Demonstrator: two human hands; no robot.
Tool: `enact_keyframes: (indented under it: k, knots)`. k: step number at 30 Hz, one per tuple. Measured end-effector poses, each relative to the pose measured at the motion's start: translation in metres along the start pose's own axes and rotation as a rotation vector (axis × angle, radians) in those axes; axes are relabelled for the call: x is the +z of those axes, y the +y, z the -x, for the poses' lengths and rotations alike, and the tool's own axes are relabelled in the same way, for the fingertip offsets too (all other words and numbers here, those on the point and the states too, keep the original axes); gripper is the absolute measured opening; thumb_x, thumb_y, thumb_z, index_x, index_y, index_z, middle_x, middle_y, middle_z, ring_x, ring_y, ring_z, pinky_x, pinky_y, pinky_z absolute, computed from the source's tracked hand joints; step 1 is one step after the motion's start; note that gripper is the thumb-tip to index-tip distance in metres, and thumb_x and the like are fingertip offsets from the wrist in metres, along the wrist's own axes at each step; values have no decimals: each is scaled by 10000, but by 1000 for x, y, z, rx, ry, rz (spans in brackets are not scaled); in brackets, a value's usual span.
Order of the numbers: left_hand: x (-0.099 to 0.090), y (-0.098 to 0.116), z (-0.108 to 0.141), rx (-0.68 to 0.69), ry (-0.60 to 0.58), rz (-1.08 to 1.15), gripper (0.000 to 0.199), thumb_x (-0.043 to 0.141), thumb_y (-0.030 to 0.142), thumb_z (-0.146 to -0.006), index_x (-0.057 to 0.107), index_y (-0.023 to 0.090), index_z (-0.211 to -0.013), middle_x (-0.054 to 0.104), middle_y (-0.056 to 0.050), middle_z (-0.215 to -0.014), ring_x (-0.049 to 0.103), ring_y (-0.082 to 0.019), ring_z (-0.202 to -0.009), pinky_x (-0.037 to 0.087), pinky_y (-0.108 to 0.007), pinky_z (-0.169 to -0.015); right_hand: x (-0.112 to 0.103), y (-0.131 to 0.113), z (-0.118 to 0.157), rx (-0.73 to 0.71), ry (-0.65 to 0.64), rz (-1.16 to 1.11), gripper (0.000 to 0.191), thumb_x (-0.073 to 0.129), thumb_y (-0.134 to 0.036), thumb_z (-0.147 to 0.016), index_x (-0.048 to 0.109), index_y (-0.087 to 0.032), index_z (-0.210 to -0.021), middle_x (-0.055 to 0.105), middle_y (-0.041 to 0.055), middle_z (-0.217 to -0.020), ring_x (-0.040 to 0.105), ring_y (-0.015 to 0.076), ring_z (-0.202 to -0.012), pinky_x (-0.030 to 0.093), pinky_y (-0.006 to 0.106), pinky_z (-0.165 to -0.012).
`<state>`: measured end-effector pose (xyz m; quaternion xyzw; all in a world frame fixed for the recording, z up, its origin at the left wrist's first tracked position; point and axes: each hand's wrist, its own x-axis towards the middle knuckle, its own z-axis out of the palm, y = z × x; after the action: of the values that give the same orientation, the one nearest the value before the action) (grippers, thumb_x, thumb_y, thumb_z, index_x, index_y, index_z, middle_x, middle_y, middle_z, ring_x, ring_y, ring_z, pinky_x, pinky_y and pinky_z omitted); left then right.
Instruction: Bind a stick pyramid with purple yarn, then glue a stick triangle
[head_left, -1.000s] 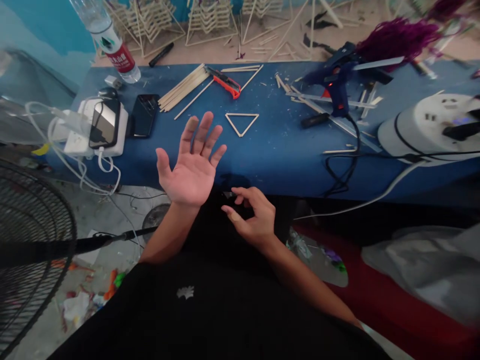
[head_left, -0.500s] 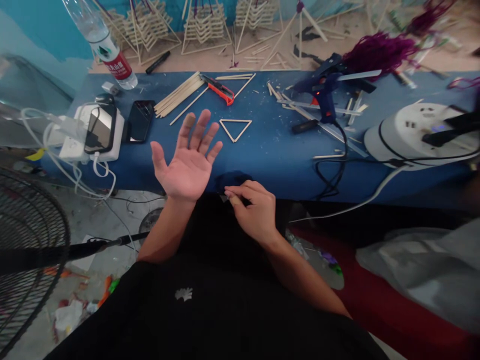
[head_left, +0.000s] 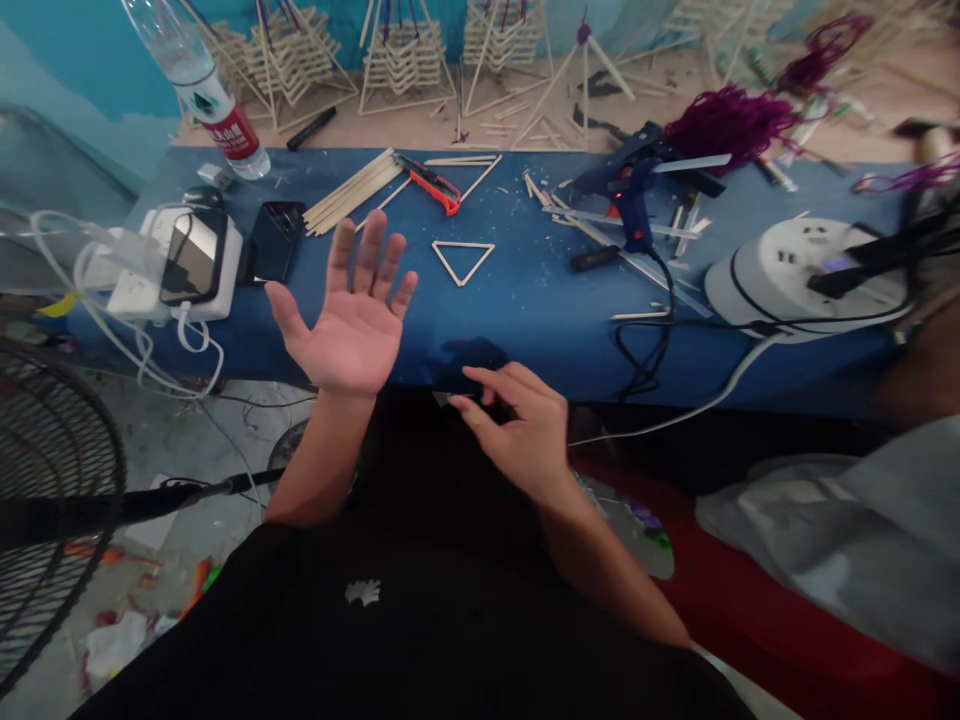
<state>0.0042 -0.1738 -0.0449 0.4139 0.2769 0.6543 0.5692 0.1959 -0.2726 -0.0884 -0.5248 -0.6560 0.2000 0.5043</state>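
Note:
My left hand [head_left: 352, 325] is raised palm up over the table's front edge, fingers spread, with nothing in it. Thumb and forefinger of my right hand [head_left: 521, 420] are parted at the same edge, the other fingers curled. A small greyish pointed piece [head_left: 441, 398] shows beside the right thumb tip; what it is, I cannot make out. Beyond the hands, a triangle of thin wooden sticks [head_left: 463, 264] lies flat on the blue table cover [head_left: 525, 300]. Behind it are an orange utility knife [head_left: 435, 185] and a bundle of wooden sticks [head_left: 349, 195].
A blue glue gun [head_left: 634, 200] with its cable, purple yarn [head_left: 731, 130] and a white power tower [head_left: 795, 275] stand right. Left are a phone [head_left: 276, 243], a charger [head_left: 202, 255] and a water bottle [head_left: 225, 115]. Stick frames [head_left: 405, 65] line the back. A person sits at right.
My right thumb and forefinger have moved apart from a pinch. My left hand has shifted slightly left, still spread. The whole view has moved a little.

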Motion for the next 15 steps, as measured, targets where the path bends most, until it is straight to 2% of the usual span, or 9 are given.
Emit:
enact_keyframes:
  k: [2,3,5,7,11,15]
  knots:
    - [7,-1,3,-25,-8,-16,853,475,994,-885,691,350,-1400,627,-57,-1642,440,-373,-1668,573,-563,-1225,19,-5,-7,-57,-88,16,353,852,-302,-926,841,-178,-1257,688,22,-812,636,184,-759,576,373,-776]
    - [9,-1,5,-37,-14,-10,847,474,985,-896,683,351,-1416,624,-61,-1643,435,-375,-1670,574,-569,-1222,27,-7,-11,-65,-132,16,349,843,-289,-931,843,-182,-1264,707,29,-822,644,191,-774,578,377,-786]
    - [12,0,7,-58,-22,14,818,464,953,-930,663,347,-1443,604,-61,-1664,419,-373,-1681,569,-571,-1229,39,-10,-16,-62,-194,-22,217,790,-234,-961,878,-212,-1158,740,32,-825,661,190,-788,569,364,-772]
    - [12,2,8,-66,-13,32,809,449,934,-950,644,340,-1464,582,-60,-1688,401,-366,-1692,559,-563,-1244,43,-11,-18,-44,-197,-96,159,749,-186,-977,896,-235,-1015,760,23,-807,676,177,-779,558,342,-745]
    - [7,4,7,-36,25,67,832,440,950,-937,635,343,-1473,586,-59,-1687,365,-362,-1710,535,-562,-1269,26,-11,-16,21,-97,-166,132,795,-178,-942,902,-256,-932,772,2,-764,676,158,-720,547,333,-708]
    - [4,4,6,-28,37,76,817,457,942,-930,631,352,-1468,594,-52,-1681,349,-350,-1718,514,-544,-1291,-13,-2,0,144,-8,-127,109,836,-209,-904,905,-292,-901,810,-2,-787,710,163,-717,556,347,-725]
